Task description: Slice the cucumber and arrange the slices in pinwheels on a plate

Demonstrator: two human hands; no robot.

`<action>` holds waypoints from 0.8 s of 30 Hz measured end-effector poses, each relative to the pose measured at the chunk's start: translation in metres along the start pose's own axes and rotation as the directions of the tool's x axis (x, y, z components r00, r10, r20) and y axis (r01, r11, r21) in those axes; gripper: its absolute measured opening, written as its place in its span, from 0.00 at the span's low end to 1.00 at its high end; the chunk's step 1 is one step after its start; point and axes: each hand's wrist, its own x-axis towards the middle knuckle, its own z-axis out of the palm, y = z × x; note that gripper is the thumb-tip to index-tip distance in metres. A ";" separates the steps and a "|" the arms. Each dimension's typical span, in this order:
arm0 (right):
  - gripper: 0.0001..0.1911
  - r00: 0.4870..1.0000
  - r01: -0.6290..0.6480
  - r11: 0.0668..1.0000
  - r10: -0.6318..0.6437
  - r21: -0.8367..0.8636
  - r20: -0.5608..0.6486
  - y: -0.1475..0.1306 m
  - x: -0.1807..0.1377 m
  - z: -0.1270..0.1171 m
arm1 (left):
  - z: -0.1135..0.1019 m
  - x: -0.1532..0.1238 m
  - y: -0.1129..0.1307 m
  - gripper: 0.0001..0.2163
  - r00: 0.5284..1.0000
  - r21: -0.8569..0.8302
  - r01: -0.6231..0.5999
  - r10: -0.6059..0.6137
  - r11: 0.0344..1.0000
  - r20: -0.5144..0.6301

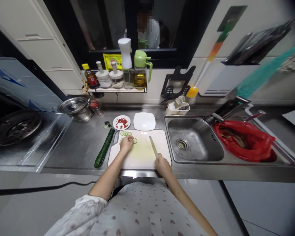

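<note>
My left hand (pixel 126 144) is over the left part of the white cutting board (pixel 142 160), its fingers pinched together at a round cucumber slice (pixel 135 141). More pale green slices (pixel 126 133) lie in a row just beyond that hand, and some are partly hidden by it. My right hand (pixel 163 164) grips the handle of a kitchen knife (pixel 153 146) at the board's right side, the blade pointing away from me and lying low over the board. A long dark green cucumber (pixel 104 148) rests on the counter left of the board.
Behind the board stand a plate of chopped red pieces (pixel 119 126) and a white square plate (pixel 144 121). Cucumber ends (pixel 107 125) lie nearby. To the right is the sink (pixel 195 139) with a red plastic bag (pixel 245 139). A lidded pot (pixel 76 108) stands back left, below the seasoning shelf (pixel 118 89).
</note>
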 end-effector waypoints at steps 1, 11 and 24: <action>0.13 1.000 0.002 1.000 -0.002 -0.002 0.001 0.000 0.000 0.000 | 0.002 -0.004 -0.002 0.08 1.000 -0.031 -0.010 0.010 0.999 0.029; 0.15 1.000 0.026 0.998 -0.026 -0.061 0.014 -0.004 -0.005 -0.004 | 0.016 -0.016 -0.015 0.09 0.984 0.107 -0.176 0.175 0.979 0.014; 0.13 0.971 0.238 0.959 -0.237 -0.153 0.026 -0.011 -0.033 0.002 | 0.020 -0.010 -0.018 0.08 0.998 0.075 -0.052 0.054 0.996 -0.019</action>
